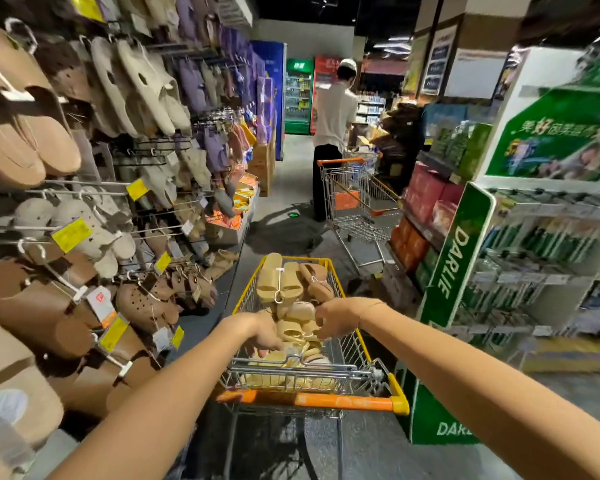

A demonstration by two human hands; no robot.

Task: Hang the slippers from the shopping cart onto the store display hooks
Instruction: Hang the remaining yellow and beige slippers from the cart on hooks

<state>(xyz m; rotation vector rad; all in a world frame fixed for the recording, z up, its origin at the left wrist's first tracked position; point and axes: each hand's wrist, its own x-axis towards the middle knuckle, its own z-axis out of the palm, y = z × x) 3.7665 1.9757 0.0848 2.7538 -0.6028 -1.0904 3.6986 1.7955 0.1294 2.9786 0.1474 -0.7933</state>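
A yellow-rimmed wire shopping cart [361, 348] with an orange handle stands in front of me, piled with yellow and tan slippers [281, 278] on white hangers. Both my hands reach down into the pile. My left hand [262, 332] curls over a yellow slipper [291, 332] near the cart's left side. My right hand [335, 318] grips the same pale yellow pair from the right. On my left, the display wall's metal hooks [94, 183] carry rows of brown, beige and purple slippers [142, 81].
A person [333, 133] in a white shirt stands ahead with a second wire cart [357, 199]. A green Darlie stand [465, 258] and product shelves line the right. Boxes of slippers [229, 220] sit along the floor at the left.
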